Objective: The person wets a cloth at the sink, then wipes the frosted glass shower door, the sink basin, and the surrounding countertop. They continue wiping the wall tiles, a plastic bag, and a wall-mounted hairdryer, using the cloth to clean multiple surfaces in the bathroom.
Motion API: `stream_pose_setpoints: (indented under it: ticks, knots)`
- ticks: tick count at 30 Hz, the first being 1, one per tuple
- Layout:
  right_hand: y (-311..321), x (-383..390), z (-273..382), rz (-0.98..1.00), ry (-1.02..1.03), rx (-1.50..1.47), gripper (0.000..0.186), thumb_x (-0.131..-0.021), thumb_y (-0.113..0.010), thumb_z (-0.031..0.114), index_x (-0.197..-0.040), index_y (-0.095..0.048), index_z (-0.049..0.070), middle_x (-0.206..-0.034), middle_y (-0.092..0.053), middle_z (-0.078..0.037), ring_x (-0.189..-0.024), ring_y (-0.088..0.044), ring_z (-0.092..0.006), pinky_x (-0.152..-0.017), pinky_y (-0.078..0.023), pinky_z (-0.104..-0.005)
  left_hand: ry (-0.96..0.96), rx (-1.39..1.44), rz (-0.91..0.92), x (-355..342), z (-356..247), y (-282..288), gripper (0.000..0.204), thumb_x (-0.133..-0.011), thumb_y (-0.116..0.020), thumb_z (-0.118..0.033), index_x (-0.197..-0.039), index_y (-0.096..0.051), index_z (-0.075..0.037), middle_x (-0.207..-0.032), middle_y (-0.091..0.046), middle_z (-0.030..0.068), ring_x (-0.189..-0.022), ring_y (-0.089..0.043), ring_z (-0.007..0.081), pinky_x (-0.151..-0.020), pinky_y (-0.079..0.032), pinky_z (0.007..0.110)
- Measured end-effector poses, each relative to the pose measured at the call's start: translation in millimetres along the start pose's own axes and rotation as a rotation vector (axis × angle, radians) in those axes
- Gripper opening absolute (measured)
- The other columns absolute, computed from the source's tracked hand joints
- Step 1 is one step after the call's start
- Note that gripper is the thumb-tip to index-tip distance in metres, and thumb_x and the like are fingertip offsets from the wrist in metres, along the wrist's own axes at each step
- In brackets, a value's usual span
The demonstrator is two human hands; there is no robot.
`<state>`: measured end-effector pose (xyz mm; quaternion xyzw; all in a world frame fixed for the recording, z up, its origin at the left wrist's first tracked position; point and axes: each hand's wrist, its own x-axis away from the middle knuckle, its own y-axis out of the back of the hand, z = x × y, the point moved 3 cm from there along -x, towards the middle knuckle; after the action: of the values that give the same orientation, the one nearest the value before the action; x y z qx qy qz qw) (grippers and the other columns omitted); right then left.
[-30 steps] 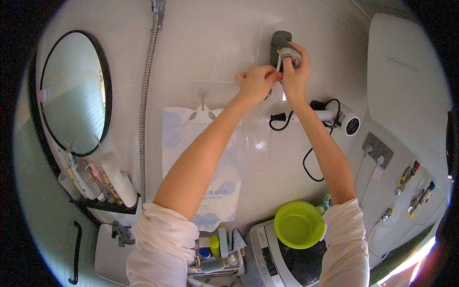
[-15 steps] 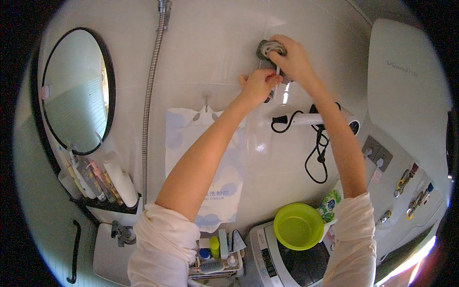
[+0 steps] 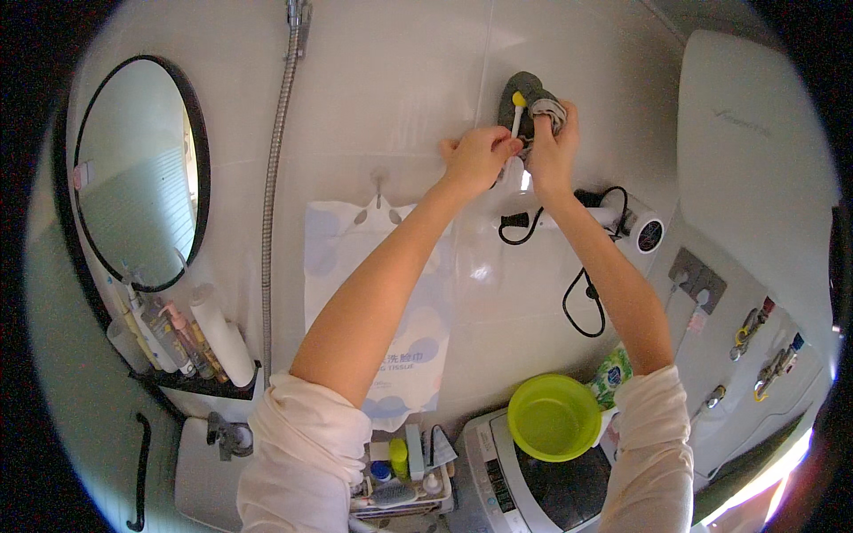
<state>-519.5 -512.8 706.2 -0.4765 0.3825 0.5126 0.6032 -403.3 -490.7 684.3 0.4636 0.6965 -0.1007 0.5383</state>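
High on the tiled wall, my right hand (image 3: 553, 160) is closed around a bunched grey cloth (image 3: 520, 84). Its dark part reaches up and left, while a lighter, rolled part shows at my fingers. What kind of cloth item it is I cannot make out. My left hand (image 3: 478, 163), just to the left, pinches the lower end of a thin white rod (image 3: 516, 123) with a yellow tip. The rod stands nearly upright in front of the dark cloth. Its lower end is hidden by my fingertips.
Below hang a white hair dryer (image 3: 635, 222) with a black cord and a tissue pack (image 3: 373, 311). A green basin (image 3: 553, 417) sits on the washing machine (image 3: 493, 475). At left are a round mirror (image 3: 138, 173), a shower hose (image 3: 276, 169) and a shelf of bottles (image 3: 200, 384).
My right hand has moved right and down with the cloth, turning it. The rod's yellow tip, hidden before, now shows. My left hand stays nearly in place, pinching the rod.
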Motion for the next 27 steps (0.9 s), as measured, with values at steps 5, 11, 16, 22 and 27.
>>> stream_pose_setpoints:
  ticks: [5,11,16,22,27]
  knots:
    - [15,-5,12,0.258,0.16,0.209,0.02,-0.081,-0.046,0.005,-0.1,-0.049,-0.002,-0.081,-0.053,-0.004,-0.073,-0.048,-0.0106,-0.066,-0.041,-0.0231,0.003,-0.012,0.049,-1,9,0,0.036,-0.085,-0.046,-0.046,-0.09,-0.062,-0.014,-0.077,-0.063,-0.001,-0.076,-0.057,0.0151,-0.083,-0.026,0.043]
    - [59,-11,17,0.387,-0.353,0.293,0.025,-0.081,-0.047,0.011,-0.101,-0.051,-0.004,-0.085,-0.056,-0.005,-0.079,-0.051,-0.0135,-0.07,-0.042,-0.0258,-0.021,0.146,0.104,-7,13,-5,0.039,-0.085,-0.051,-0.044,-0.09,-0.06,-0.006,-0.069,-0.063,0.0018,-0.066,-0.059,0.0092,-0.06,-0.042,0.025]
    - [68,-37,33,0.043,-0.134,0.286,0.023,-0.079,-0.051,0.01,-0.097,-0.052,-0.004,-0.081,-0.059,-0.012,-0.073,-0.054,-0.0177,-0.066,-0.044,-0.0316,-0.066,0.05,0.004,3,2,14,0.033,-0.084,-0.055,-0.031,-0.1,-0.057,-0.002,-0.086,-0.062,0.0097,-0.081,-0.058,0.0168,-0.07,-0.044,0.029]
    - [24,-50,29,0.113,0.468,0.62,0.027,-0.072,-0.056,0.005,-0.098,-0.052,-0.001,-0.093,-0.057,-0.017,-0.084,-0.054,-0.0332,-0.078,-0.041,-0.0384,-0.411,-0.686,-0.152,24,-1,72,0.044,-0.075,-0.06,-0.012,-0.117,-0.048,-0.008,-0.12,-0.045,0.0114,-0.114,-0.04,0.0245,-0.092,-0.032,0.043]
    - [9,-22,4,0.281,0.424,0.702,0.03,-0.067,-0.061,0.006,-0.095,-0.054,0.001,-0.094,-0.057,-0.015,-0.09,-0.051,-0.0341,-0.087,-0.034,-0.0391,-0.367,-0.884,-0.185,31,12,100,0.063,-0.072,-0.064,-0.015,-0.129,-0.037,-0.017,-0.139,-0.024,0.0073,-0.129,-0.021,0.0272,-0.098,-0.021,0.053]
